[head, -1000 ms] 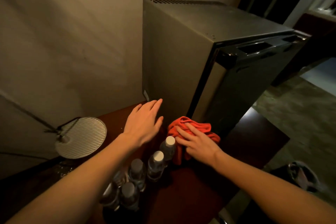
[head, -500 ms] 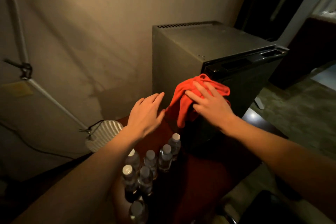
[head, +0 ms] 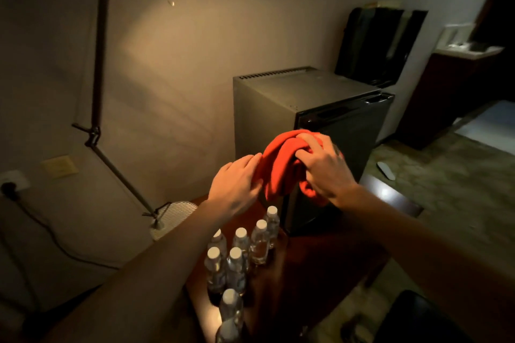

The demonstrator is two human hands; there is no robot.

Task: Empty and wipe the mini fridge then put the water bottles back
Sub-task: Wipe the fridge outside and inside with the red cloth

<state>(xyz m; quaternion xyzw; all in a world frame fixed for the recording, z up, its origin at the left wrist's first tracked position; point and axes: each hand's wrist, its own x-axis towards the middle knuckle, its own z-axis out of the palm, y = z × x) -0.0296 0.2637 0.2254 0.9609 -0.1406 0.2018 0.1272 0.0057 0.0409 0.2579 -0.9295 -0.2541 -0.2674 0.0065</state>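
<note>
Lamp and clutter in a dim room
A floor lamp [head: 99, 69] leans by the wall; a plugged wall socket [head: 12, 182] sits low left; a remote [head: 386, 170] lies on carpet.

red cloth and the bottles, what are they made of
Red cloth: soft fabric, likely microfiber or cotton; it bunches and drapes in folds under the right hand. Water bottles: probably clear plastic, see-through and glossy, with white caps.

We count seven water bottles [head: 237, 256] toward six o'clock, perhaps an eighth in shadow; one red cloth [head: 281, 164], one mini fridge [head: 278, 108], one lamp [head: 100, 86].
</note>
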